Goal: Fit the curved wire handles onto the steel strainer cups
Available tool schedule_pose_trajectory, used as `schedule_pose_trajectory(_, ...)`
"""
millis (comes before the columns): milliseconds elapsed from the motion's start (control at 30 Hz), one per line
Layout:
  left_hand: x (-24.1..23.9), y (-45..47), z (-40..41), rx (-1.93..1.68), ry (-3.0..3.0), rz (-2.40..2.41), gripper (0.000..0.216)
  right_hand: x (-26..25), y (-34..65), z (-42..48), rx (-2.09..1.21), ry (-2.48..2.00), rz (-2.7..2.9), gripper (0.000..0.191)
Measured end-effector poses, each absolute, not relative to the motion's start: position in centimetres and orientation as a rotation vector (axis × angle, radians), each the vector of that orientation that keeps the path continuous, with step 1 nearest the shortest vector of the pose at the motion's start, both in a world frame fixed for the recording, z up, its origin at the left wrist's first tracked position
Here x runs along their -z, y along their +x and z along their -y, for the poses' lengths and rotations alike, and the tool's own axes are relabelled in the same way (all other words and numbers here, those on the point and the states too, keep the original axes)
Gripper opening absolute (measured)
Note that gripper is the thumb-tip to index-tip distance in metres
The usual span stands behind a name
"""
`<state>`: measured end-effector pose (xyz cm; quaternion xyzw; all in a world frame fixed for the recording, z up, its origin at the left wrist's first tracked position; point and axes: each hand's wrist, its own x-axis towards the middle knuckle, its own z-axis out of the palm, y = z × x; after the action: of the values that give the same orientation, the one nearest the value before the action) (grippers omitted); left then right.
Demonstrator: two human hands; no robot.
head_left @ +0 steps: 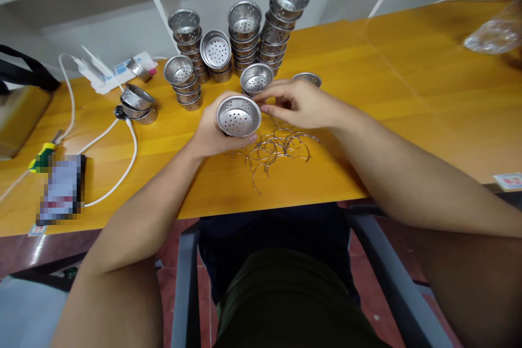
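Observation:
My left hand (207, 130) is wrapped around a perforated metal filter basket (238, 117), its open mouth tilted up toward me. My right hand (293, 100) is closed in a pinch at the right side of that basket's rim. Whatever lies between its fingertips is too small or hidden to make out. Just below both hands, a loose tangle of thin curved wire pieces (281, 147) lies on the table. Directly behind my hands stands another filter basket (256, 80), and one more basket (308, 79) shows partly behind my right wrist.
Several stacks of filter baskets (244, 27) stand at the back, the tallest stack (281, 27) leaning right. Baskets (138, 100) lie left, by a power strip (122, 73) and white cables. A phone (63, 187), a yellow-green tool (43, 157) and a plastic bag (495, 35) are farther out.

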<state>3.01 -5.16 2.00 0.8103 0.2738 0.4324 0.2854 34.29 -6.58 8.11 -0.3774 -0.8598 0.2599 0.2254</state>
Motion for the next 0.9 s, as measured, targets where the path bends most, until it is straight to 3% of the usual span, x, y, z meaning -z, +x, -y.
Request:
schedule_pose_trajectory(167, -2.2, 3.2, 6.3, -1.129, 2.235, -0.692, 0.102, -8.8, 34.0, 7.3, -0.822, -0.823, 2.38, 0.034)
schedule_pose_trajectory(400, -0.4, 3.3, 5.0, -1.207, 2.233, -0.684, 0.103, -7.7, 34.7, 6.6, -1.159, -0.961, 2.237, 0.04)
schedule_pose_trajectory(500, 1.2, 3.3, 3.2, -1.275, 2.196, -0.61, 0.111, -6.7, 35.4, 5.4, -1.021, -0.91, 2.207, 0.035)
schedule_pose_trajectory(667, 2.2, 3.4, 2.3, -1.324, 2.205, -0.512, 0.092, -5.9, 35.7, 4.2, -0.723, -0.853, 1.929, 0.031)
schedule_pose_trajectory(900, 0.3, 3.9, 4.5, -1.257, 2.365, -0.501, 0.091, -6.2, 33.2, 6.3, -0.75, -0.747, 1.879, 0.038)
